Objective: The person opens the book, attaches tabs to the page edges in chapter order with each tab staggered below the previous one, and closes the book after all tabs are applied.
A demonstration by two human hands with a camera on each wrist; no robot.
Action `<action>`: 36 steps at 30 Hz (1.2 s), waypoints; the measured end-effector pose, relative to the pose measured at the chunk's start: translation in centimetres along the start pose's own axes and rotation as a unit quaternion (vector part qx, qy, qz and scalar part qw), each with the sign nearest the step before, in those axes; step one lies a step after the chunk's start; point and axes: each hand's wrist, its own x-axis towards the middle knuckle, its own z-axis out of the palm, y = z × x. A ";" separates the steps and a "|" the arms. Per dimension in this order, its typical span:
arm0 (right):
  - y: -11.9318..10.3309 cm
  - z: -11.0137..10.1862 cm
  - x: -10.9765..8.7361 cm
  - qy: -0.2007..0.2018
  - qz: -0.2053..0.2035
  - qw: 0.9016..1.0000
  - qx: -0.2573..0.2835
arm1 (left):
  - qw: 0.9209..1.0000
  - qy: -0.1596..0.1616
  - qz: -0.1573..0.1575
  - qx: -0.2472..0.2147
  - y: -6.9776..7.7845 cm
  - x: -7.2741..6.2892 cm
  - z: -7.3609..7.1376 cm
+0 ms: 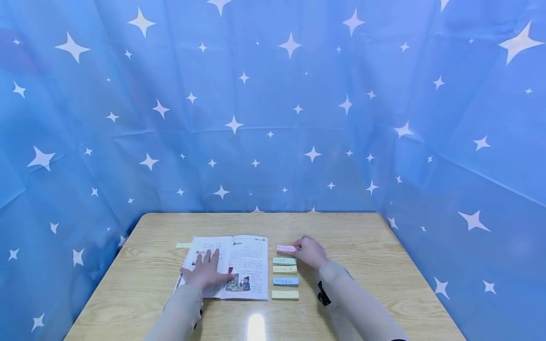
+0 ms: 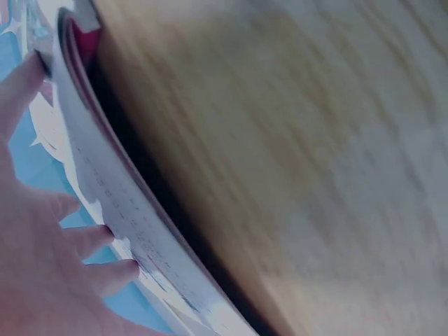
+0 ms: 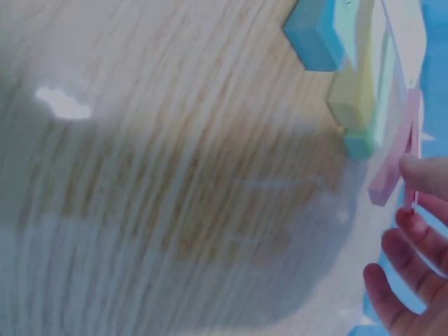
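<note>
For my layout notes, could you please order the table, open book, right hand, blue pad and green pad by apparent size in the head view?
Table
Open book
Right hand
Blue pad, green pad: too alike to rank

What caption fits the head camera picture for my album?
The left hand rests on an open book while the right hand pinches a pink sticky pad.
</note>
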 end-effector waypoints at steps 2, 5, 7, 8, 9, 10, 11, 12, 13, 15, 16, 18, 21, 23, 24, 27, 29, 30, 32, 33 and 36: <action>0.0 -0.3 -0.2 0.004 0.001 1.000 0.006 | 1.000 0.001 0.010 0.000 0.2 0.0 -0.1; -0.1 -0.9 -0.4 0.012 0.004 1.000 0.013 | 1.000 0.003 0.026 0.005 0.8 0.1 -0.4; -0.1 -1.4 -0.5 0.016 0.002 1.000 0.016 | 0.999 0.005 0.034 0.008 1.3 0.2 -0.7; -0.2 -1.7 -0.6 0.018 0.001 1.000 0.016 | 0.999 0.007 0.037 0.009 1.6 0.2 -0.9; -0.3 -1.9 -0.7 0.018 -0.003 1.000 0.015 | 0.999 0.010 0.040 0.011 1.9 0.2 -1.0; -0.4 -2.1 -0.7 0.018 -0.006 1.000 0.016 | 0.999 0.012 0.044 0.015 2.2 0.2 -1.2; -0.6 -2.3 -0.8 0.017 -0.014 1.000 0.013 | 0.999 0.015 0.049 0.017 2.6 0.3 -1.4; -0.8 -2.5 -0.9 0.017 -0.020 1.000 0.013 | 0.998 0.018 0.054 0.021 2.9 0.3 -1.5; -1.0 -2.7 -1.0 0.015 -0.026 0.999 0.012 | 0.997 0.023 0.063 0.024 3.3 0.3 -1.6; -1.5 -3.0 -1.1 0.014 -0.042 0.999 0.011 | 0.996 0.031 0.080 0.026 4.0 0.4 -1.7; -1.7 -3.1 -1.1 0.013 -0.049 0.999 0.010 | 0.995 0.034 0.091 0.028 4.5 0.4 -1.8; -2.2 -3.3 -1.1 0.013 -0.066 0.998 0.003 | 0.992 0.042 0.115 0.023 5.3 0.6 -1.6; -3.0 -3.3 -1.2 0.011 -0.088 0.996 -0.009 | 0.986 0.057 0.155 0.010 6.9 0.9 -1.2; -3.4 -3.5 -1.4 0.009 -0.099 0.995 -0.017 | 0.980 0.068 0.185 -0.003 8.0 1.1 -0.9; -3.6 -3.6 -1.6 0.009 -0.105 0.994 -0.021 | 0.978 0.071 0.198 -0.010 8.5 1.1 -0.8; -4.2 -3.9 -2.1 0.007 -0.111 0.993 -0.032 | 0.966 0.087 0.244 -0.020 10.1 1.1 -0.6; -4.6 -4.2 -2.4 0.009 -0.118 0.992 -0.043 | 0.958 0.095 0.269 -0.019 11.0 1.0 -0.6; -4.7 -4.3 -2.6 0.008 -0.120 0.992 -0.048 | 0.955 0.101 0.280 -0.015 11.4 0.9 -0.6; -5.0 -4.4 -2.9 0.010 -0.127 0.990 -0.058 | 0.948 0.113 0.298 -0.009 12.0 0.7 -0.8; -5.1 -4.5 -3.0 0.011 -0.131 0.989 -0.064 | 0.946 0.116 0.303 -0.004 12.3 0.7 -0.8; -5.3 -4.6 -3.4 0.015 -0.140 0.987 -0.075 | 0.938 0.127 0.322 0.009 12.8 0.4 -0.9</action>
